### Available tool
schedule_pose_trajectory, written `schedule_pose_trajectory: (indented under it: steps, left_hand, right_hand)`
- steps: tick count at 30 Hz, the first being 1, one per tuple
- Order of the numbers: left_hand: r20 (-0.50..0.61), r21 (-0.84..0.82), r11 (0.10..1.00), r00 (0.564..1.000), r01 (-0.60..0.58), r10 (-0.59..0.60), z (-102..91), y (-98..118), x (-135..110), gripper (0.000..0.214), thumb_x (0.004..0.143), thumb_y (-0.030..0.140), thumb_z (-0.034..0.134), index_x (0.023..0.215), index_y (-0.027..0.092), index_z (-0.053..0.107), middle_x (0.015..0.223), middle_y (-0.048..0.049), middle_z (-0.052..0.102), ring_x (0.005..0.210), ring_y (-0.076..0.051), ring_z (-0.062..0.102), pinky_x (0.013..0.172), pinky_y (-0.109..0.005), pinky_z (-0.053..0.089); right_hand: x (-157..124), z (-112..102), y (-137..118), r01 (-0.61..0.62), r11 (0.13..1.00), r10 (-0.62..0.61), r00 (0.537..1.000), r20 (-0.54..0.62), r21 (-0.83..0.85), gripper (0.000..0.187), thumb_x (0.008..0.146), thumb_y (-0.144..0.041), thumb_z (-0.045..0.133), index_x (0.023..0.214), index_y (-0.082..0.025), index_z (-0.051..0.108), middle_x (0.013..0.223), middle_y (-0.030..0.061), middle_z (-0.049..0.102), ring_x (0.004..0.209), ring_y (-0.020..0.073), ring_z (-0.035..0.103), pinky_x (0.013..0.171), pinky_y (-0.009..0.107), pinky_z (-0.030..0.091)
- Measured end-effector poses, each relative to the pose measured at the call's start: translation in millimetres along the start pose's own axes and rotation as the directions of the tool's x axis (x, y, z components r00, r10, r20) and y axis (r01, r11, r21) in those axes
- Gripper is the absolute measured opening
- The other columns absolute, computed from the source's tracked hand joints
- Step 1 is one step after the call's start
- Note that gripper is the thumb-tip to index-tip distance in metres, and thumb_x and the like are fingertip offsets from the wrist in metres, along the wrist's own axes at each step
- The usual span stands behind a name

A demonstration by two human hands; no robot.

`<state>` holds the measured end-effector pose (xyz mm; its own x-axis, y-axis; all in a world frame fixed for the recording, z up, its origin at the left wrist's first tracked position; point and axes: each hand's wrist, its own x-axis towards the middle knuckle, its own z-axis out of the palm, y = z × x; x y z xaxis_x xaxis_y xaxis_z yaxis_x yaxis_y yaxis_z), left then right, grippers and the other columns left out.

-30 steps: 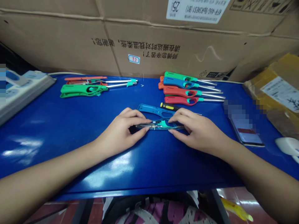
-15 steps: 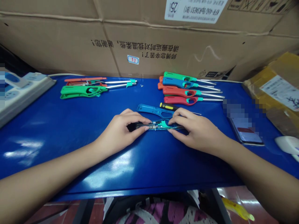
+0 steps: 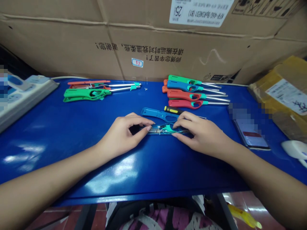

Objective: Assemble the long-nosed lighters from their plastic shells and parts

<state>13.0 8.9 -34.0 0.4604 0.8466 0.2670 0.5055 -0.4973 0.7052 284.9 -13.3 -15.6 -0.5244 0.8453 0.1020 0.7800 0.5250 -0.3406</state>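
An opened blue stick lighter (image 3: 158, 130) lies on the table between my hands, its clear fuel tank, wires and green trigger showing. My left hand (image 3: 128, 129) pinches its left end between thumb and fingers. At the trigger end, the thumb and fingers of my right hand (image 3: 199, 132) close around the lighter and hide its right part. Just beyond it rests the loose blue half shell (image 3: 155, 113). A black and yellow screwdriver (image 3: 171, 110) sits behind my right fingers, its thin shaft pointing right.
Several whole lighters (image 3: 187, 95) are stacked at the back right. Opened green and orange lighters (image 3: 86, 94) lie back left. A phone (image 3: 251, 132), a white mouse (image 3: 295, 148) and a taped carton (image 3: 283, 92) are on the right. A power strip (image 3: 31, 89) stands left; a large cardboard box (image 3: 148, 38) closes the back.
My left fingers have shifted slightly on the lighter's left end, and more of the blue casing shows there. My right hand stays nearly still. The view has tilted a little.
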Motion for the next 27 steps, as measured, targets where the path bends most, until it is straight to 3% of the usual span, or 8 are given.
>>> schedule_pose_trajectory:
  steps: [9, 15, 19, 27]
  left_hand:
    - [0.037, -0.002, 0.999, 0.999, -0.039, 0.039, -1.5, -2, 1, 0.016, 0.092, 0.027, 0.066, 0.101, 0.023, 0.078, 0.099, -0.0037, 0.078, 0.090, -0.019, 0.070, 0.082, -0.032, 0.054]
    - [0.076, 0.120, 0.963, 0.969, -0.241, 0.233, -3.4, 3, 0, 0.024, 0.096, 0.019, 0.056, 0.111, 0.018, 0.075, 0.099, -0.0076, 0.075, 0.089, -0.020, 0.066, 0.081, -0.035, 0.053]
    - [0.132, 0.213, 0.920, 0.943, -0.329, 0.307, -5.5, 7, -2, 0.029, 0.098, 0.016, 0.051, 0.120, 0.016, 0.070, 0.111, -0.0106, 0.072, 0.098, -0.022, 0.063, 0.087, -0.039, 0.051]
    - [0.337, 0.371, 0.803, 0.873, -0.467, 0.352, 1.5, 10, -7, 0.043, 0.104, 0.029, 0.048, 0.145, 0.019, 0.052, 0.148, -0.0083, 0.058, 0.129, -0.028, 0.054, 0.107, -0.047, 0.043]
  right_hand:
    - [3, 3, 3, -0.056, 0.987, 0.060, 0.998, -0.018, 0.149, 0.009, 0.095, -0.025, 0.062, 0.096, -0.022, 0.071, 0.104, 0.0036, 0.064, 0.080, 0.0141, 0.058, 0.066, 0.028, 0.043]
    - [6, 7, 6, -0.100, 0.948, 0.125, 0.990, -0.066, 0.301, 0.007, 0.089, -0.026, 0.070, 0.084, -0.020, 0.071, 0.091, 0.0011, 0.062, 0.062, 0.0094, 0.045, 0.059, 0.027, 0.036]
    - [6, 8, 6, -0.085, 0.949, 0.111, 0.991, -0.071, 0.302, 0.014, 0.092, -0.030, 0.067, 0.084, -0.020, 0.071, 0.090, 0.0014, 0.061, 0.061, 0.0093, 0.044, 0.058, 0.026, 0.035]
    - [6, 12, 3, -0.117, 0.965, 0.145, 0.984, -0.104, 0.235, 0.013, 0.090, -0.030, 0.070, 0.081, -0.021, 0.071, 0.089, -0.0001, 0.063, 0.061, 0.0095, 0.043, 0.060, 0.026, 0.036]
